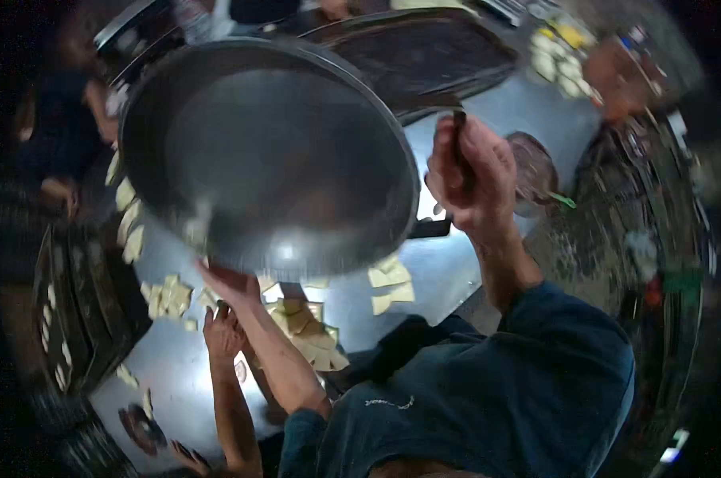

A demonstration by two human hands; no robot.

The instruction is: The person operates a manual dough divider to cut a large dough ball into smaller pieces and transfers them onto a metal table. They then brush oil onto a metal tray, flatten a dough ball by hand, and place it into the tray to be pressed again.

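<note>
The right hand (470, 171) grips the handle of a large metal pan (269, 155), the left hand (231, 284) supports its underside, fingers spread, above dough squares (308, 331) on the surface (181, 366).

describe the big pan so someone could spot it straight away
Above the shiny steel table strewn with pale square dough pieces, the large round dark metal pan fills the upper left. The left hand props its rim, the right hand grips its handle; it alone is lifted and tilted.
</note>
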